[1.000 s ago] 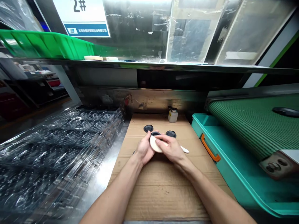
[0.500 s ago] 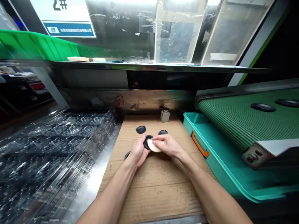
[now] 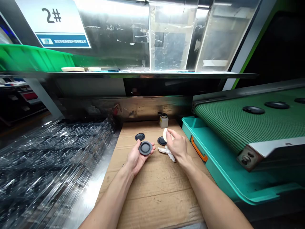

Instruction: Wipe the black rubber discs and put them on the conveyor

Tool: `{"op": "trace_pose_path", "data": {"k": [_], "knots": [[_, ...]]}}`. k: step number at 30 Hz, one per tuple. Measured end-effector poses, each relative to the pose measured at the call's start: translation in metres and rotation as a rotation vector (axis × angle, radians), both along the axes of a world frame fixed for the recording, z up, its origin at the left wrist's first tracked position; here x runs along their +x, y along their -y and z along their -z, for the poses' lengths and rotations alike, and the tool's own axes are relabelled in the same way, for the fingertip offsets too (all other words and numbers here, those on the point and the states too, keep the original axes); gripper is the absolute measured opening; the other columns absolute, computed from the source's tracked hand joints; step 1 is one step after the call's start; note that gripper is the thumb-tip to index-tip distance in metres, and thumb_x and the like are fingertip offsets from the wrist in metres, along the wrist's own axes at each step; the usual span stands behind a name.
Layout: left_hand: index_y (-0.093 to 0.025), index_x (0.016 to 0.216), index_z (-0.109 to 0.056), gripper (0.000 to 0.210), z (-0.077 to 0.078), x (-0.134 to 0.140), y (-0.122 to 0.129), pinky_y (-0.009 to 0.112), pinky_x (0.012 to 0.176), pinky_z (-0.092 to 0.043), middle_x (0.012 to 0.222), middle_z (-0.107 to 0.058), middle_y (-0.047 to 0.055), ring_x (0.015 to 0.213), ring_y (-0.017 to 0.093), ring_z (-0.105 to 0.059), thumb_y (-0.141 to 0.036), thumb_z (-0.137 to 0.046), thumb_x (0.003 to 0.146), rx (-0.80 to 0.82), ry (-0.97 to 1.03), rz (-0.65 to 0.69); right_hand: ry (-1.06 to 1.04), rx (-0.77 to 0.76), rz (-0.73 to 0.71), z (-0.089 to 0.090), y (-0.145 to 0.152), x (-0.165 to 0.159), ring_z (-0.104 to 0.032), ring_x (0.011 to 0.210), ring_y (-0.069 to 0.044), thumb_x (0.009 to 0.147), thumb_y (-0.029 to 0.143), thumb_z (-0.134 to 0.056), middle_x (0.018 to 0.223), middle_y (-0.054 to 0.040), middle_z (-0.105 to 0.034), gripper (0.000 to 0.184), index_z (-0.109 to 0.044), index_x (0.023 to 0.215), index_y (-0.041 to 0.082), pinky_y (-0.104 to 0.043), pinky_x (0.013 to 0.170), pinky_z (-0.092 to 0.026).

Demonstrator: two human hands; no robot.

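My left hand (image 3: 137,159) grips a round black plastic lid (image 3: 145,148) by its edges, its ringed face turned up to me. Pinched in my right hand (image 3: 176,144) is a round cream-white pad (image 3: 165,135), tilted on edge and apart from the lid. A second black lid (image 3: 139,136) lies on the cardboard (image 3: 154,197) just beyond my left hand. Another black lid (image 3: 161,141) lies beside my right fingers, partly covered by the pad. Under my right hand rests a crumpled white cloth or tissue (image 3: 167,152).
A small white bottle (image 3: 164,121) with a dark top stands at the cardboard's back. To the right, a teal bin (image 3: 214,171) sits below a green conveyor belt (image 3: 228,117) carrying black lids (image 3: 253,110). Clear plastic trays (image 3: 71,152) are stacked at left. A metal shelf (image 3: 152,75) crosses above.
My right hand has drawn the white pad away from the lid, up and to the right. The lid in my left hand now faces up. Lids on the belt have shifted left in view.
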State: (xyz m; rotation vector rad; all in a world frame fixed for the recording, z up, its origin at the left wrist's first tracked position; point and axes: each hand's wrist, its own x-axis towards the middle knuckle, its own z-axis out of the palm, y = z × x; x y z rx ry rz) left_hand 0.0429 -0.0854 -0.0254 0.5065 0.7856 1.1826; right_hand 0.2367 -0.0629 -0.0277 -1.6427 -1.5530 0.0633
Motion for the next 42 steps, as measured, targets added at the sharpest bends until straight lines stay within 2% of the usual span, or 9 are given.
{"op": "trace_pose_path", "data": {"k": [7,15,22,26,30,33,36,39,42], "knots": [[-0.009,0.096,-0.059,0.029,-0.015,0.003,0.010,0.040,0.074,-0.058,0.099,-0.067,0.019,0.088,0.027,-0.069,-0.034,-0.044,0.093,0.062,0.015,0.035,-0.053,-0.041,0.113,0.021,-0.020,0.029,-0.066,0.095,-0.023,0.091,0.044,-0.044,0.099,-0.0066,-0.072,0.037,-0.068,0.113,0.028,-0.032,0.082,-0.048],[-0.012,0.098,-0.058,0.018,-0.035,0.000,0.037,0.040,0.079,-0.056,0.094,-0.067,0.013,0.083,0.023,-0.068,-0.027,-0.052,0.089,0.093,-0.066,-0.057,-0.108,-0.135,0.154,0.041,-0.030,0.042,-0.066,0.093,-0.025,0.088,0.045,-0.045,0.099,-0.0093,-0.072,0.039,-0.070,0.112,0.025,-0.033,0.080,-0.049],[-0.011,0.092,-0.058,0.019,-0.034,-0.010,0.053,0.038,0.075,-0.055,0.094,-0.066,0.015,0.085,0.023,-0.066,-0.028,-0.051,0.089,0.070,-0.072,-0.077,-0.155,-0.134,0.152,0.044,-0.031,0.044,-0.065,0.092,-0.025,0.088,0.044,-0.046,0.099,-0.0111,-0.071,0.040,-0.070,0.112,0.022,-0.032,0.078,-0.048],[-0.015,0.089,-0.060,0.022,-0.028,-0.036,0.061,0.025,0.059,-0.050,0.081,-0.063,0.005,0.069,0.014,-0.060,-0.032,-0.068,0.079,0.238,-0.428,-0.126,-0.151,-0.154,0.162,0.043,-0.030,0.045,-0.065,0.092,-0.025,0.088,0.044,-0.046,0.100,-0.0115,-0.071,0.041,-0.070,0.113,0.022,-0.031,0.078,-0.048],[-0.015,0.091,-0.063,0.032,-0.031,-0.070,0.068,0.021,0.053,-0.044,0.080,-0.064,0.003,0.063,0.012,-0.056,-0.032,-0.077,0.068,0.334,-0.869,-0.012,-0.132,-0.176,0.160,0.044,-0.030,0.044,-0.065,0.092,-0.025,0.088,0.045,-0.044,0.100,-0.0112,-0.071,0.042,-0.070,0.114,0.024,-0.032,0.077,-0.047],[-0.018,0.095,-0.059,0.040,-0.032,-0.085,0.069,0.019,0.048,-0.040,0.079,-0.065,0.002,0.061,0.012,-0.056,-0.034,-0.079,0.065,0.334,-1.013,0.053,-0.122,-0.175,0.158,0.045,-0.031,0.044,-0.065,0.092,-0.026,0.089,0.045,-0.044,0.098,-0.0102,-0.071,0.040,-0.070,0.113,0.027,-0.032,0.075,-0.047],[-0.019,0.092,-0.056,0.037,-0.023,-0.090,0.064,0.020,0.043,-0.036,0.075,-0.063,0.000,0.054,0.012,-0.053,-0.041,-0.074,0.068,0.318,-1.137,0.116,-0.118,-0.175,0.155,0.045,-0.032,0.044,-0.065,0.091,-0.026,0.089,0.045,-0.043,0.097,-0.0097,-0.071,0.039,-0.069,0.113,0.028,-0.032,0.074,-0.047],[-0.019,0.094,-0.060,0.035,-0.012,-0.090,0.057,0.024,0.048,-0.040,0.079,-0.065,0.002,0.054,0.014,-0.056,-0.046,-0.067,0.073,0.338,-1.380,0.136,-0.114,-0.191,0.157,0.044,-0.032,0.044,-0.065,0.092,-0.025,0.088,0.043,-0.044,0.098,-0.0086,-0.071,0.038,-0.069,0.113,0.029,-0.031,0.075,-0.046],[-0.020,0.096,-0.064,0.034,-0.005,-0.089,0.052,0.030,0.068,-0.047,0.088,-0.068,0.005,0.075,0.021,-0.064,-0.048,-0.059,0.078,0.453,-1.665,0.116,-0.109,-0.216,0.161,0.044,-0.032,0.044,-0.064,0.093,-0.024,0.088,0.043,-0.045,0.099,-0.0079,-0.071,0.038,-0.069,0.114,0.029,-0.029,0.077,-0.046]]}}
